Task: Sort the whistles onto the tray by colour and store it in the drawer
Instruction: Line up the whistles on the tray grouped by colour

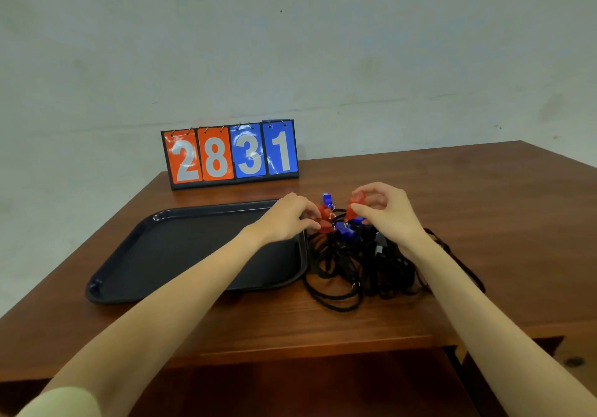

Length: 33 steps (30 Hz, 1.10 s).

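- My right hand [384, 209] pinches a red whistle [353, 205], raised just above the pile.
- My left hand [287, 219] has its fingers curled on another red one [324, 222] at the pile's left edge, beside the tray's corner.
- Blue whistles [344, 229] sit between my hands, in a tangle of black cords [342, 271] (how many, I cannot tell).
- The tray [168, 248] lies on the table [484, 206], just left of the pile.
- A scoreboard [231, 154] stands behind the tray, reading 2831.
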Tool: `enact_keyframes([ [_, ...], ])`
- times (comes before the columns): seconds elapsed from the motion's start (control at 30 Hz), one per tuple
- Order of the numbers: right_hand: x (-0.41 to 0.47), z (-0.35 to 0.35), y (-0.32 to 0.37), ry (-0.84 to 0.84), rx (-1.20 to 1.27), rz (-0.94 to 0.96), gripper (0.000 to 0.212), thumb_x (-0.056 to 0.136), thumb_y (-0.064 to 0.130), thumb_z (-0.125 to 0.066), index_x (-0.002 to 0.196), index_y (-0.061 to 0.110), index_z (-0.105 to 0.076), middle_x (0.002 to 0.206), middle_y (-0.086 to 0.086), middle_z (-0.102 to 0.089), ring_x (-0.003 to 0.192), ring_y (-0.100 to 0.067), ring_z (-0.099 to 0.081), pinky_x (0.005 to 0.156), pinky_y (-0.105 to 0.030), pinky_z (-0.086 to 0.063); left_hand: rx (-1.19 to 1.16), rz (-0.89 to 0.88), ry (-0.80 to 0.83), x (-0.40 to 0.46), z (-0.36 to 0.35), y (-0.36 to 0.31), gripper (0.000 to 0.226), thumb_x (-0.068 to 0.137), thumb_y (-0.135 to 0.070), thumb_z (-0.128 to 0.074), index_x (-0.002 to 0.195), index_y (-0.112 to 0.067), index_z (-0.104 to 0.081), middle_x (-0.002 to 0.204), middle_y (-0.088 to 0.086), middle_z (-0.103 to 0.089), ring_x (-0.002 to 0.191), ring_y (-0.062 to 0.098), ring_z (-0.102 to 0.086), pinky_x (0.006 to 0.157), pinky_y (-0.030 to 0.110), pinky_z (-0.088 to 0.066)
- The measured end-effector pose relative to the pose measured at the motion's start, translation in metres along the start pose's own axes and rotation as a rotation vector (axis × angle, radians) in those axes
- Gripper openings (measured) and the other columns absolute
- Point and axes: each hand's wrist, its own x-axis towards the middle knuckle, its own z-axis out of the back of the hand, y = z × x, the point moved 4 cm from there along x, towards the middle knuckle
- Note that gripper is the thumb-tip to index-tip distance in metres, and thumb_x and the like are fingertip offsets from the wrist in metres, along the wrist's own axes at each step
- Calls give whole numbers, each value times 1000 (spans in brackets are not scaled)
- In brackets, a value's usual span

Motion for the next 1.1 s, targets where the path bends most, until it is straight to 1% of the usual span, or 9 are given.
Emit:
enact_keyframes([
  [0.07, 0, -2, 7, -18, 6, 21, 24, 88, 12, -65, 111, 19, -65, 101, 4, -67, 97, -12, -64, 86, -30, -52, 65, -28, -121, -3, 11, 1, 28, 87, -32, -65, 112, -19, -67, 102, -3, -66, 93, 11, -55, 87, 30, -45],
  [0.17, -1, -9, 19, 21, 82, 13, 30, 93, 10, -57, 121, 18, -61, 107, 2, -65, 100, -11, -63, 88, -27, -51, 81, -16, -204, -17, 37, 12, 29, 87, -31, -64, 114, -20, -66, 105, -6, -63, 97, 6, -50, 87, 23, -39],
  [0.27, -1, -27, 28, 160, 352, -119, 30, 95, 6, -52, 123, 11, -59, 108, -9, -66, 95, -19, -69, 79, -26, -57, 101, 34, -138, -41, 58, 36, 30, 86, -28, -66, 116, -20, -65, 105, -6, -63, 91, 2, -50, 86, 23, -44],
  [0.37, 1, -54, 33, 262, 513, -244, 27, 95, 7, -54, 121, 8, -57, 103, -16, -69, 90, -28, -72, 84, -36, -57, 59, 127, -48, -69, 69, 67, 38, 89, -23, -64, 126, -20, -59, 103, -6, -60, 87, 1, -51, 76, 15, -39],
  [0.5, 1, -103, 43, 381, 573, -377, 22, 92, 6, -56, 114, 4, -59, 82, -10, -69, 76, -24, -71, 70, -30, -57, 116, 171, 86, -102, 68, 98, 34, 92, -19, -59, 126, -22, -60, 113, -2, -60, 98, 5, -49, 86, 19, -35],
  [0.7, -5, -162, 54, 529, 389, -429, 29, 93, 13, -59, 121, 8, -58, 107, -13, -67, 89, -22, -68, 72, -28, -57, 78, 205, 199, -138, 66, 124, 30, 92, -13, -58, 118, -25, -65, 104, -12, -54, 101, 3, -50, 95, 22, -42],
  [0.9, -8, -193, 59, 562, 174, -320, 36, 95, 16, -55, 130, 10, -54, 112, -13, -64, 92, -21, -67, 74, -27, -56, 33, 217, 211, -155, 74, 140, 35, 91, -4, -56, 114, -28, -67, 116, -7, -58, 113, 8, -52, 92, 16, -38],
  [1.03, -5, -205, 60, 558, 115, -282, 39, 93, 18, -58, 131, 11, -53, 114, -12, -63, 91, -20, -65, 70, -25, -54, -1, 248, 159, -162, 79, 147, 43, 90, 5, -53, 116, -27, -67, 128, -7, -57, 124, 8, -48, 97, 16, -35],
  [1.1, -2, -210, 60, 536, 77, -257, 42, 91, 21, -63, 130, 12, -52, 115, -13, -62, 88, -19, -66, 70, -25, -55, -38, 298, 42, -168, 84, 150, 48, 91, 5, -53, 124, -29, -61, 135, -8, -55, 129, 8, -45, 97, 18, -33],
])
